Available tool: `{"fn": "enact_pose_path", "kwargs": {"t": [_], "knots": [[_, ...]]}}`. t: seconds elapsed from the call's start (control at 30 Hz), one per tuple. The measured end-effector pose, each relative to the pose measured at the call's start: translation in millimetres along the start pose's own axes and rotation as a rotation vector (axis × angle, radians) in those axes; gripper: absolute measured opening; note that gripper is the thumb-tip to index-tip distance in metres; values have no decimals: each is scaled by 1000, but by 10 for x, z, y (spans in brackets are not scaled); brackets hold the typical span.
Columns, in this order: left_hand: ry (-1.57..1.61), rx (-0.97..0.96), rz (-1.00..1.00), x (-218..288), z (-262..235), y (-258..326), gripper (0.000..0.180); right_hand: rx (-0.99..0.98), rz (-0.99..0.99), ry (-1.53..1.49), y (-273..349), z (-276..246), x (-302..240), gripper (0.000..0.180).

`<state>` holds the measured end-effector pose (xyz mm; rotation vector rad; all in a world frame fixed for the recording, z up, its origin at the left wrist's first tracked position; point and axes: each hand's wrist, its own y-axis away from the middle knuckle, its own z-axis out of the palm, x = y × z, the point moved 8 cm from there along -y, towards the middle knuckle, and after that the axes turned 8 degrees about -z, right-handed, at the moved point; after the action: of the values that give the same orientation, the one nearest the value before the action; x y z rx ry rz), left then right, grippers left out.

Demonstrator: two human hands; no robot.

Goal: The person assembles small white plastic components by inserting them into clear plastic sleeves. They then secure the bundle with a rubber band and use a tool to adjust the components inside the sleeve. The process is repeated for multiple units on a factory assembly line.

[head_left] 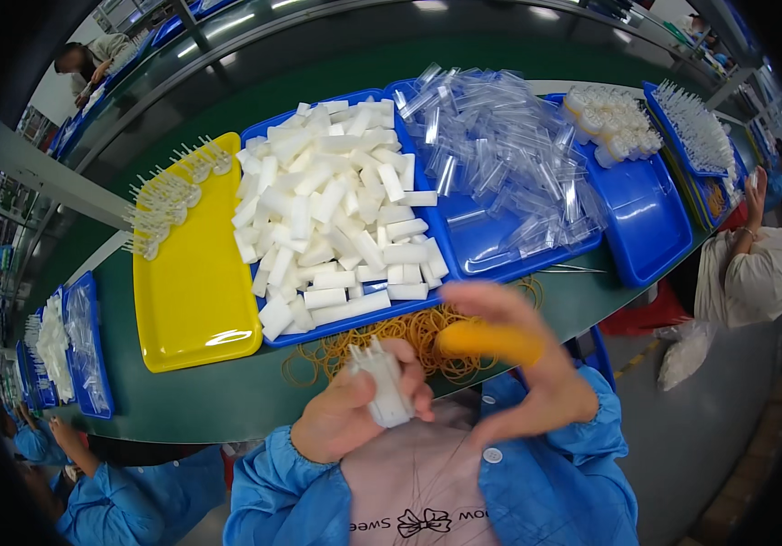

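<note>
My left hand (355, 405) is closed around a whitish, partly see-through plastic piece (384, 387) with thin prongs at its upper end. It is held upright in front of my chest, and the fingers cover part of it. To its right, my right hand (514, 364) is blurred by motion, with thumb and fingers spread apart and nothing visible between them. A yellow finger cover (491, 342) sits on one of its fingers. Just beyond both hands, a loose heap of tan rubber bands (427, 341) lies on the green table (236, 400).
A blue tray (355, 320) holds white foam blocks (318, 200). Beside it, clear plastic sleeves (491, 146) fill another blue tray (482, 259). A yellow tray (195, 309) carries pronged white parts (172, 200). Metal tweezers (573, 269) lie near the table edge. Co-workers sit on both sides.
</note>
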<state>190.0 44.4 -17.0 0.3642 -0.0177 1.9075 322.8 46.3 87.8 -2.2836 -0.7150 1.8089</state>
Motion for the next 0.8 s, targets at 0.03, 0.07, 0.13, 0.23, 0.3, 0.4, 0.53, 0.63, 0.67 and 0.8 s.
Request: {"fn": "enact_pose_path", "kwargs": {"t": [0.03, 0.07, 0.13, 0.23, 0.3, 0.4, 0.53, 0.63, 0.67, 0.8], "knots": [[-15, 43, 36, 57, -30, 27, 60, 155, -2, 66, 93, -210, 61, 52], [-29, 86, 74, 119, -51, 70, 59, 315, 41, 196, 248, -415, 179, 40], [-90, 148, 156, 217, -37, 98, 58, 443, 57, 513, 468, -647, 317, 29], [-170, 164, 199, 308, 2, 117, 58, 287, -9, 943, 426, -547, 450, 23], [-242, 209, 240, 326, -17, 162, 55, 233, -89, 1042, 409, -468, 567, 22], [-311, 271, 300, 365, -2, 203, 47, 288, -82, 988, 444, -516, 659, 20], [-466, 377, 408, 402, -44, 234, 39, 487, 26, 725, 507, -633, 612, 16], [-740, 474, 418, 367, -10, 228, 40, 512, 42, 511, 441, -540, 434, 14], [-808, 435, 464, 354, 48, 203, 44, 505, 34, 441, 415, -479, 382, 14], [-966, 371, 684, 392, 334, 96, 55, 457, 14, 174, 342, -172, 251, 17]]}}
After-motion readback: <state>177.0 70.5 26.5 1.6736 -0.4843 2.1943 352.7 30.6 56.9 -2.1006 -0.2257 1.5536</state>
